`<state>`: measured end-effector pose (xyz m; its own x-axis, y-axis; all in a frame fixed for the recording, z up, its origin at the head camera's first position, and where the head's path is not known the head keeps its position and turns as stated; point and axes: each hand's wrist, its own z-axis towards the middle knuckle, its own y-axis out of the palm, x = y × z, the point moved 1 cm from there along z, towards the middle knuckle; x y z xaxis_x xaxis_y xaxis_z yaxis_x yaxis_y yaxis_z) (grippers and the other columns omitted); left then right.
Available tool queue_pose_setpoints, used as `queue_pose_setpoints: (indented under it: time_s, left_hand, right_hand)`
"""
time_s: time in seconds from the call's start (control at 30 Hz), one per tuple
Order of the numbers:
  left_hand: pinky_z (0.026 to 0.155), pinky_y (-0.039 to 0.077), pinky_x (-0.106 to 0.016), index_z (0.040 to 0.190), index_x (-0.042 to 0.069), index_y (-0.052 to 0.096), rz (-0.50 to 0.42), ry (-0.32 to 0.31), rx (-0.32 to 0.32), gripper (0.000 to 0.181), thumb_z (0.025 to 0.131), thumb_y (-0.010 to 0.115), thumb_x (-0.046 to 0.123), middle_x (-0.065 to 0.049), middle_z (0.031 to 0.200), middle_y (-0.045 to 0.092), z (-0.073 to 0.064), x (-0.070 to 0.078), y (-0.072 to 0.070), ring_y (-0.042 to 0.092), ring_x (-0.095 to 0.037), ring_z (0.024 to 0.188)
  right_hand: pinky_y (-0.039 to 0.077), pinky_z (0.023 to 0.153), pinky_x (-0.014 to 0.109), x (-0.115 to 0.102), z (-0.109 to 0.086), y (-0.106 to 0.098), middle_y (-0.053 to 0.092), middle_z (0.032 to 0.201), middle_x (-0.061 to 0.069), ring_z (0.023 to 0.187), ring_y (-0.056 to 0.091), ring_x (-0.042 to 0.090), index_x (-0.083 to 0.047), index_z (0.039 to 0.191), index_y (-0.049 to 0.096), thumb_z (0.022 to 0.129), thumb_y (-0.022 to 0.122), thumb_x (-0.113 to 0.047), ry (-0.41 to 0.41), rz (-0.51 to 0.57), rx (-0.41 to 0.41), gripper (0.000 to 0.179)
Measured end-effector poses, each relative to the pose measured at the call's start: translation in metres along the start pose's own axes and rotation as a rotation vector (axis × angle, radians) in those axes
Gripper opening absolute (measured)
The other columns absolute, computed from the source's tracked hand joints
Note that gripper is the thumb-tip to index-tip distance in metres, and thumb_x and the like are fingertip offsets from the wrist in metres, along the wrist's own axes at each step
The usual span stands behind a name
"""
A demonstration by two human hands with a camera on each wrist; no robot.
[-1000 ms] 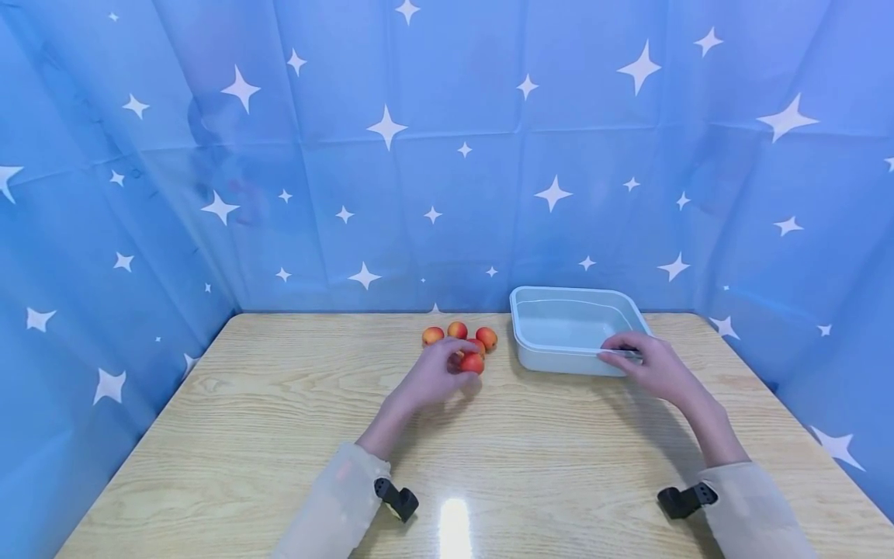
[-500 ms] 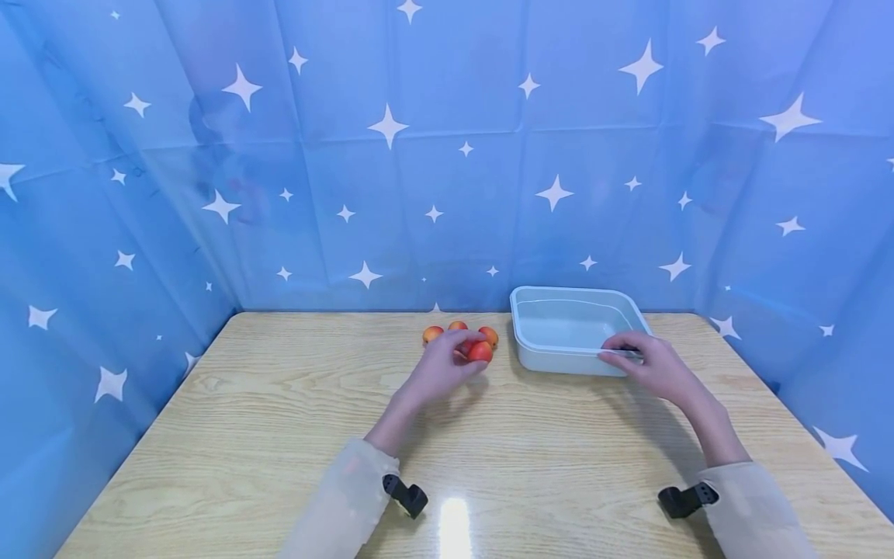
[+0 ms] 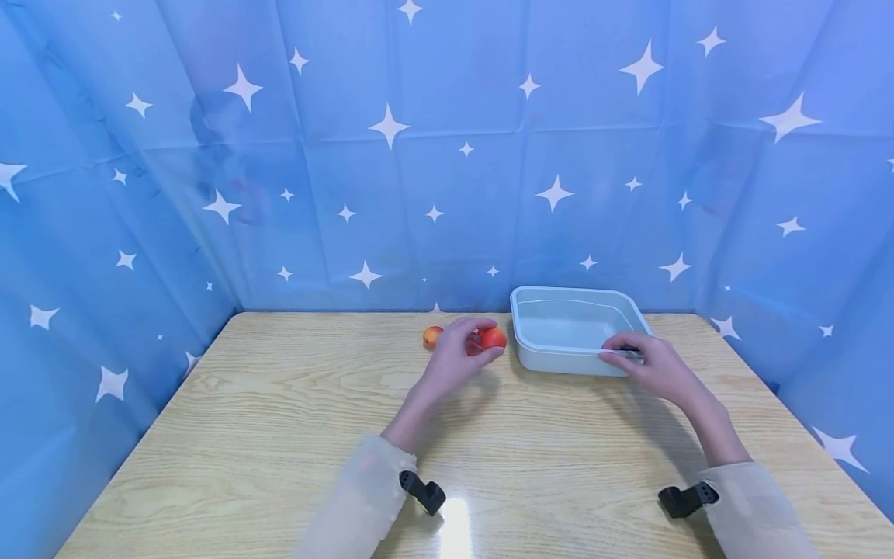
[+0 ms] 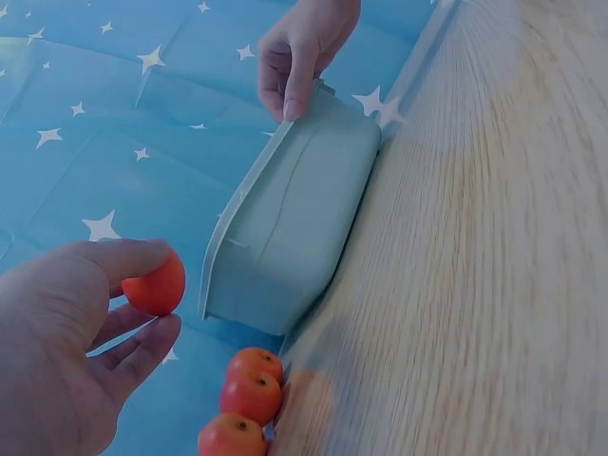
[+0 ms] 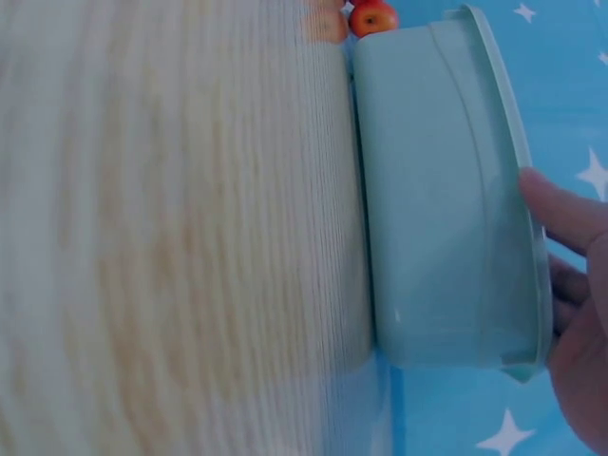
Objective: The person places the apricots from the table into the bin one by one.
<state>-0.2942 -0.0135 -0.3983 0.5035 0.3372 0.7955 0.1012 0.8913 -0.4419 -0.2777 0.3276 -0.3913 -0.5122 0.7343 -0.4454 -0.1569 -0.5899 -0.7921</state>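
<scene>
My left hand [image 3: 457, 353] has its grip closed around one small red-orange fruit [image 3: 493, 338], pinched between thumb and fingertips and lifted clear of the worktop [image 3: 279, 435]. In the left wrist view the same fruit [image 4: 155, 284] sits at my fingertips with the tub's near corner just past it. The pale green tub [image 3: 569, 330] lies to the right of that fruit, just beside it, with its long axis running left to right along the back of the worktop; my left hand is the one nearer the tub's open left end. My right hand [image 3: 653, 365] rests on the tub's near right rim, thumb over the edge and fingers curled against the wall, holding it. Behind my left hand one fruit on the worktop [image 3: 432, 336] shows plainly; the others are hidden by my fingers in the head view, though the left wrist view shows three remaining fruits [image 4: 245, 404] in a row. The tub's floor is only partly visible.
</scene>
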Motion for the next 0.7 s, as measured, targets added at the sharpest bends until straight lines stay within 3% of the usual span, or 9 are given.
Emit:
queue_pose_setpoints:
  time_s: [0.37,0.7]
  left_hand:
    - [0.080,0.055,-0.025,0.128,0.002,0.066,-0.052,0.071,0.026,0.044,0.087,0.080,0.010,-0.009,0.116,0.066,0.007,0.003,0.012,0.064,-0.019,0.089]
    - [0.076,0.056,-0.024,0.123,0.003,0.069,-0.052,0.052,0.071,0.040,0.086,0.082,0.011,-0.008,0.114,0.066,0.012,0.009,0.027,0.063,-0.013,0.082]
  right_hand:
    - [0.049,0.075,0.021,-0.002,0.000,0.000,0.069,0.093,-0.006,0.086,0.060,0.005,-0.014,0.100,0.074,0.095,0.072,-0.017,-0.005,0.005,-0.009,0.007]
    - [0.050,0.075,0.022,0.001,0.000,0.002,0.069,0.092,-0.007,0.086,0.061,0.006,-0.015,0.101,0.074,0.095,0.072,-0.017,-0.013,0.004,-0.019,0.007]
